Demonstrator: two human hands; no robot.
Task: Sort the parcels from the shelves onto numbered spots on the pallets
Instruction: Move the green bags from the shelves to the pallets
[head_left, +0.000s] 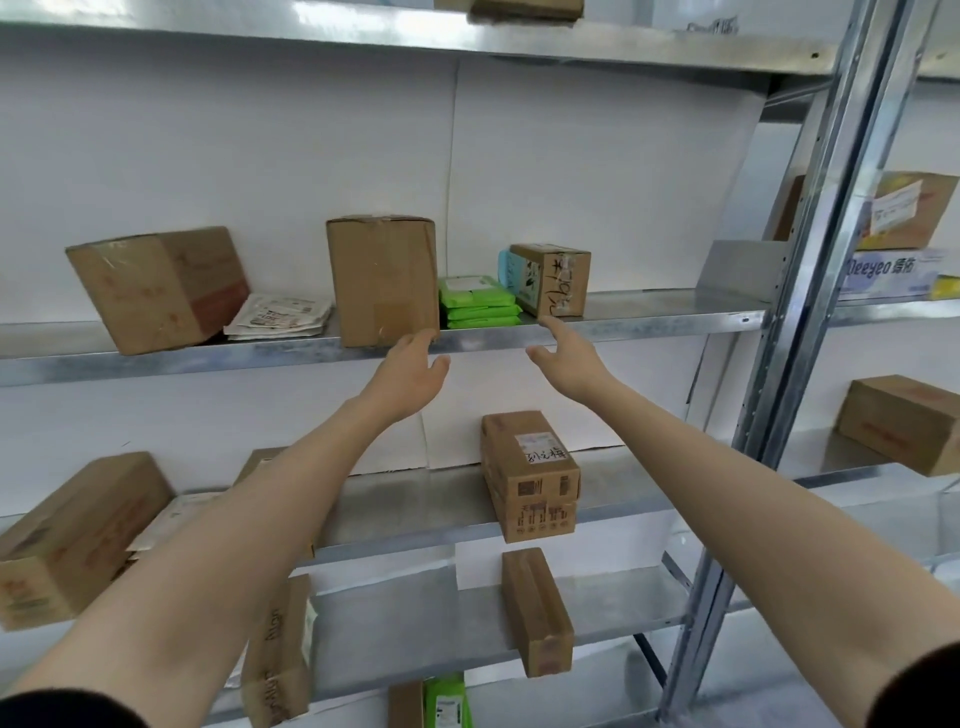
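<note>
Cardboard upright box (383, 280): stands on end on the middle shelf (649, 322), close to the front lip. We note it as one candidate for this pick.
Green packets (478, 306): flat stack just right of the upright box, between it and the small scribbled box (556, 280). The gap between our hands lines up with this stack, so we judge it the likelier target.
Step in hand: pick from the shelf, approach phase; nothing lifted yet.
Left hand (410, 371): fingers straight and relaxed, holding nothing. Its fingertips are at the lower right corner of the upright box; we cannot tell whether they touch it or fall just short.
Right hand (566, 364): spread and empty, forefinger up at the shelf lip just under the small scribbled box.
Next move: we judge the hands must rise over the lip, close in from both sides on the chosen parcel and draw it straight forward. The packets look like smooth film, so we would clamp the whole stack or take one at a time.
Edges: the upright box is tall, narrow and near the lip; a knock from the left hand could tip it forward.
Open room: good height above the parcels, little side room by the packets, and bare shelf right of the small scribbled box as far as the steel post (810, 260).
Below: stacked boxes (530, 478) sit on the lower shelf between our forearms; we should withdraw clear of them.
Pallets: not in view; numbered spot unknown.
</note>
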